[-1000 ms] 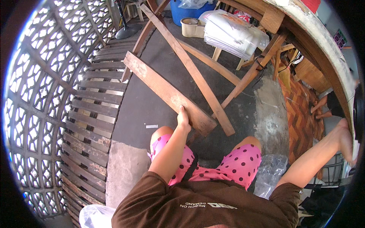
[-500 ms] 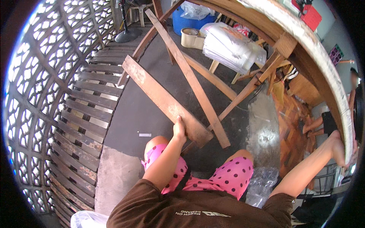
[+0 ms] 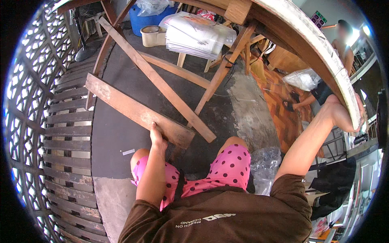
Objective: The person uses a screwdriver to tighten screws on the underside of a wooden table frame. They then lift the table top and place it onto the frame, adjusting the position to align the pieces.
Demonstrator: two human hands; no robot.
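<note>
My left hand (image 3: 157, 137) grips a wide, worn wooden plank (image 3: 121, 107) near its closer end, thumb on the upper face, fingers hidden below. The plank slants away to the far left. A narrower wooden strip (image 3: 158, 79) crosses beyond it, its near end past the plank's end. At the right, my right hand (image 3: 342, 115) is wrapped round the white edge of a wooden table (image 3: 312, 44), whose top arches across the upper view; some fingers are hidden behind that edge. Its wooden leg (image 3: 223, 73) slopes down under the top, with dark cord around it.
Under the table, a stack of white sheets (image 3: 198, 40) rests on a stool beside a beige container (image 3: 153, 37) and a blue drum (image 3: 150, 18). A slatted wooden bench (image 3: 69, 131) lines the left. Clear plastic (image 3: 265, 168) lies by my right knee. Another person (image 3: 344, 52) is at the far right.
The view has swung right, so most things sit further left in it. Both hands keep their grips on the plank and the table edge.
</note>
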